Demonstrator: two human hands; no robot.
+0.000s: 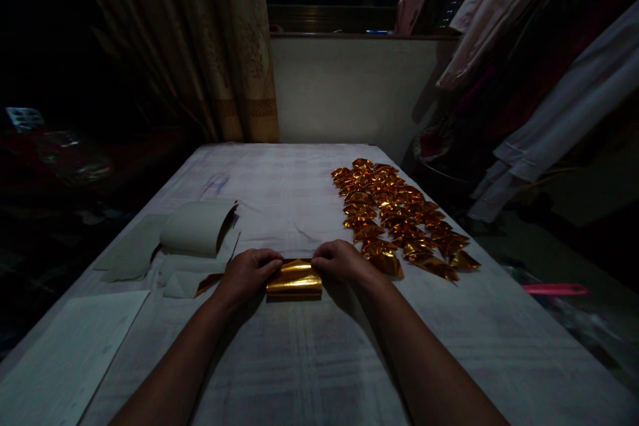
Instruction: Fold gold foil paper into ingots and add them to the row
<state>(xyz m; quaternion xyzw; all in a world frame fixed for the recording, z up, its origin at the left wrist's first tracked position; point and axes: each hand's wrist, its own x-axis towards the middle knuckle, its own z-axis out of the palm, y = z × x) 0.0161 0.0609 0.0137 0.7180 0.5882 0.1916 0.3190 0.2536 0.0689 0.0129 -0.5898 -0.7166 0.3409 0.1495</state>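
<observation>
A sheet of shiny gold foil paper (294,281), curled over into a roll-like fold, lies on the cloth-covered table (299,373) in front of me. My left hand (251,273) pinches its upper left corner between thumb and fingers. At the upper right corner, my right hand (343,261) grips the same sheet, fingers closed. Beyond my right hand sit rows of folded gold foil pieces (399,210). Beside my left hand are loose pale paper sheets (197,229), one of them curled, with a bit of gold showing at an edge.
A white sheet (74,353) lies at the table's near left. A patterned curtain (239,46) hangs at the back left, and clothes (564,106) hang on the right. A pink cup (409,13) stands on the window sill. A pink handle (556,289) sticks out beyond the right edge.
</observation>
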